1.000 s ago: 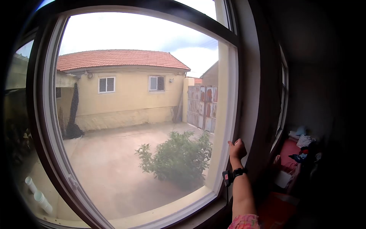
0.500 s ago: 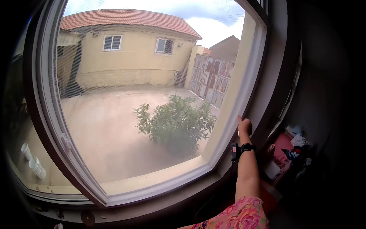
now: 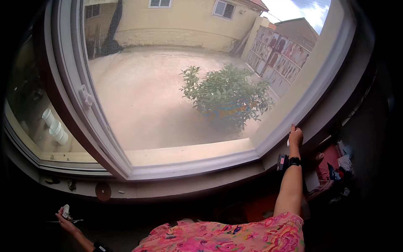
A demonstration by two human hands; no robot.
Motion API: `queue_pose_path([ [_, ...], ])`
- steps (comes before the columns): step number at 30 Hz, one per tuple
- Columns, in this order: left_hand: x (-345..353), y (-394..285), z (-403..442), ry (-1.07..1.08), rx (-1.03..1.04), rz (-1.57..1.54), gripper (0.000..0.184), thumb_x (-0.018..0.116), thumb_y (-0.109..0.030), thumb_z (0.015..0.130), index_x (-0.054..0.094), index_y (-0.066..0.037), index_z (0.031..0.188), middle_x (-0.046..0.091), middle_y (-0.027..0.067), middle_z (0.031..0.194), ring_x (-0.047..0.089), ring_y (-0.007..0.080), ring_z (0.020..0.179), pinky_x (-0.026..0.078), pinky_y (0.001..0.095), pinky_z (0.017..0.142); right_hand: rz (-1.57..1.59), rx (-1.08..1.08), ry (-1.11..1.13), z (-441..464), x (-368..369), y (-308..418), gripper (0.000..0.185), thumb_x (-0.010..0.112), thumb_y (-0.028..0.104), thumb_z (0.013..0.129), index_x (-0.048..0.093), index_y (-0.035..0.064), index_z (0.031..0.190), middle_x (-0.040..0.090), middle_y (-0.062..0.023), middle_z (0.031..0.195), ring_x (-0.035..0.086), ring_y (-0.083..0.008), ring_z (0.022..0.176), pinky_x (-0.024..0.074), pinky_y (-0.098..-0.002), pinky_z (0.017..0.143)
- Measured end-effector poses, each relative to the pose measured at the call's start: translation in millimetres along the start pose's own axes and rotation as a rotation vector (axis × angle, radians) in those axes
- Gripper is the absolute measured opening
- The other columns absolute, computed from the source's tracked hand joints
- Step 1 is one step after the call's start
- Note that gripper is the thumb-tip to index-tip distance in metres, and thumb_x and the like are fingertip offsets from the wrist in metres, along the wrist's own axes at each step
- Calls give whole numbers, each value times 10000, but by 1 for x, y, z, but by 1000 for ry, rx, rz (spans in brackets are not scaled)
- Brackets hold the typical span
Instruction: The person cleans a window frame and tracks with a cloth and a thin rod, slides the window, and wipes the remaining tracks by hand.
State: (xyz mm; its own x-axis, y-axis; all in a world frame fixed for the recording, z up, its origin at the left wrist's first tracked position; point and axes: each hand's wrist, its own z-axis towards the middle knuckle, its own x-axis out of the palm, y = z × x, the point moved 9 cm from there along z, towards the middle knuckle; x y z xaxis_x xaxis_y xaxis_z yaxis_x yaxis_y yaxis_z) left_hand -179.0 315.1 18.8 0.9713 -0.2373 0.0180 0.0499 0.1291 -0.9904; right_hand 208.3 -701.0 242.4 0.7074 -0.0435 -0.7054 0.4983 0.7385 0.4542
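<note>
My right hand (image 3: 295, 136) is at the right side of the white window frame (image 3: 235, 162), fingers curled and one digit stretched up along the frame. A small white bit (image 3: 288, 143) shows at its edge, too small to name. Low on the left, my left hand (image 3: 66, 223) holds a crumpled white thing (image 3: 66, 211) below the sill. A thin pale rod or wire (image 3: 77, 220) crosses that hand; I cannot tell whether it is gripped. The window screen (image 3: 138, 96) spans the opening before me.
On the sill (image 3: 151, 190) lie a round brown disc (image 3: 103, 191) and a small white piece (image 3: 121, 192). White buckets (image 3: 58, 132) stand outside at left, a leafy bush (image 3: 228, 92) beyond the glass. Clothes (image 3: 336, 170) are piled at right.
My view has tilted down and turned left. My left hand with the crumpled white thing has come into view. My right hand remains at the frame's right side, slightly lower along it.
</note>
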Motion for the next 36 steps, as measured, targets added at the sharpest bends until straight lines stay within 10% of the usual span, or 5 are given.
queue_pose_path([
  [7,10,-42,-44,-55,53,-38,491,335,-408,964,622,-10,969,612,20,812,468,57,585,336,196,479,457,-110,-167,-89,36,-6,419,457,368,928,560,-8,775,591,-123,634,569,-266,598,431,-369,559],
  [11,5,-56,-53,-133,117,4,498,324,-414,963,622,-15,945,614,21,785,485,58,589,343,192,474,667,-386,314,-225,70,72,358,471,234,930,491,-13,672,438,-52,558,434,-129,559,369,-275,537],
  [17,3,-61,-60,-141,104,-10,466,345,-397,963,626,-26,934,621,22,806,490,57,605,343,191,485,588,-986,1259,-445,94,183,230,588,233,835,589,41,707,573,-153,659,572,-333,635,445,-369,552],
  [25,-12,-67,-16,-110,102,-49,470,343,-369,970,610,4,870,616,56,830,555,114,733,442,240,660,519,-1324,1607,-588,60,276,281,556,358,838,615,84,830,610,-133,692,592,-344,691,462,-416,594],
  [36,187,-84,10,958,145,21,399,327,-209,968,615,22,816,567,86,779,523,144,696,414,259,638,968,-1027,1768,-741,-32,417,380,644,262,809,554,70,1125,571,-129,1107,568,-279,970,447,-347,823],
])
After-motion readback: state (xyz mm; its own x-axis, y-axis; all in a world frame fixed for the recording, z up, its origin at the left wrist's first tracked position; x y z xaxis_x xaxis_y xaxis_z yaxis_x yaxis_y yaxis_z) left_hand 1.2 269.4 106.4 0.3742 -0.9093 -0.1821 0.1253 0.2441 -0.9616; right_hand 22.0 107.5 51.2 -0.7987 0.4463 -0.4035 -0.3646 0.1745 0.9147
